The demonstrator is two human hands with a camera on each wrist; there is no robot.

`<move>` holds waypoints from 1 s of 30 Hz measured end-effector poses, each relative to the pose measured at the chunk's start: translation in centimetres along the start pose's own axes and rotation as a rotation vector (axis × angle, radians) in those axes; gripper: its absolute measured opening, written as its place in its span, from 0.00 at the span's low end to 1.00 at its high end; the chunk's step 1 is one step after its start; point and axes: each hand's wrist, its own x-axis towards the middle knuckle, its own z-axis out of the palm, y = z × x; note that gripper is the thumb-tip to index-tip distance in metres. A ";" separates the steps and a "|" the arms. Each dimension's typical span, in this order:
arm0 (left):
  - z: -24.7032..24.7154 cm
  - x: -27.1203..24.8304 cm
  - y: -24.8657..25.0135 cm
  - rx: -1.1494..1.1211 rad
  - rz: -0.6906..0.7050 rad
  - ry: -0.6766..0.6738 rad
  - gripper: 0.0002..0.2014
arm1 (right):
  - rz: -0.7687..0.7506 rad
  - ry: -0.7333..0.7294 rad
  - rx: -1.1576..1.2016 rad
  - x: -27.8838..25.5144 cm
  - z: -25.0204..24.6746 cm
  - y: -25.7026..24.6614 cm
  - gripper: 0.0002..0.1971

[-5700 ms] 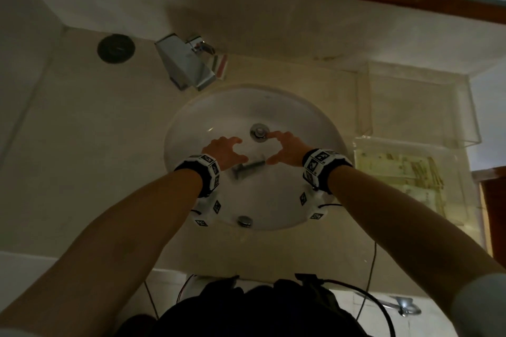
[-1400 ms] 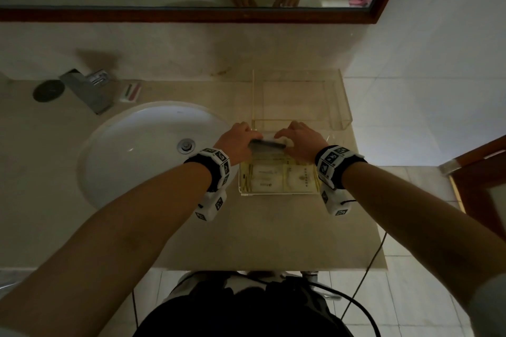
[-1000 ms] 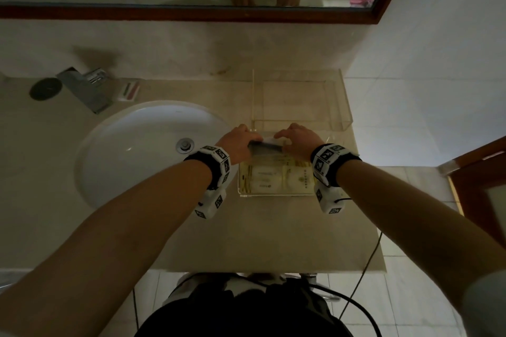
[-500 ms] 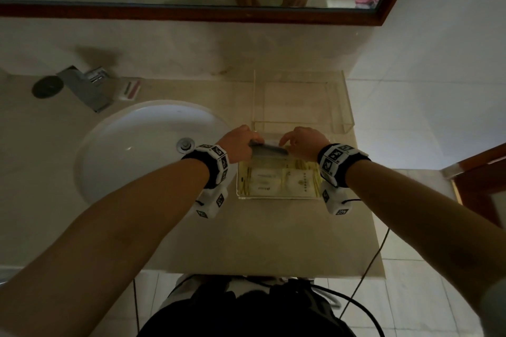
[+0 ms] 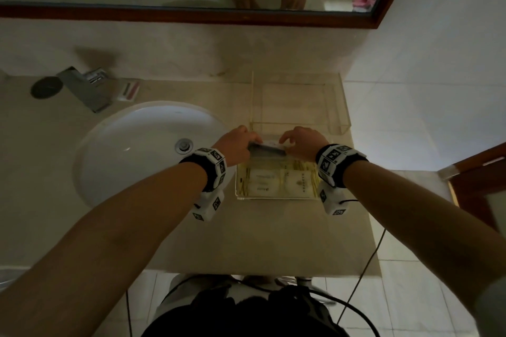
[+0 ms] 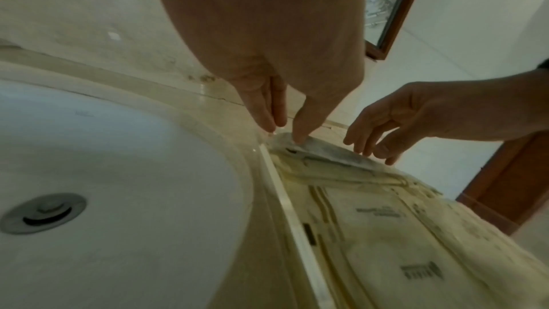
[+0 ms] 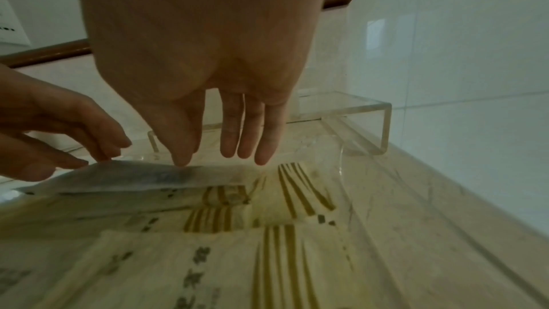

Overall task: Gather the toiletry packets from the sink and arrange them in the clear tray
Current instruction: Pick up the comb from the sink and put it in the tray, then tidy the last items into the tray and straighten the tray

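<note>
A grey-white packet [image 5: 267, 148] [image 6: 323, 149] [image 7: 142, 175] sits tilted over the far end of the clear tray [image 5: 276, 197]. My left hand [image 5: 254, 141] [image 6: 285, 130] pinches its left end between thumb and fingertips. My right hand [image 5: 287, 142] [image 7: 214, 159] hangs over the right end with straight fingers; only the thumb tip touches the packet's top edge. Cream packets [image 5: 262, 180] [image 5: 298, 180] with gold stripes lie flat in the tray beneath. The white sink [image 5: 131, 150] shows only its drain.
A second clear acrylic stand [image 5: 336, 107] is just behind the tray, against the wall. The faucet [image 5: 85, 87] and a small red-striped item [image 5: 128, 89] are behind the sink. The counter ends right of the tray; a wooden door [image 5: 476, 172] is beyond.
Both hands carried the grey packet from the sink basin to the tray's far end. In the last half second my right hand's fingers loosened and straightened off it.
</note>
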 end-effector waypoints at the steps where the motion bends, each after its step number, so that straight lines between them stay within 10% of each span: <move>1: -0.3 -0.2 -0.2 -0.002 0.000 0.019 0.23 | 0.002 0.014 0.011 0.0 -0.1 -0.1 0.16; 30: -9.7 -12.5 -25.2 -0.211 -0.483 0.409 0.31 | -0.279 0.032 0.076 12.1 2.4 -28.2 0.34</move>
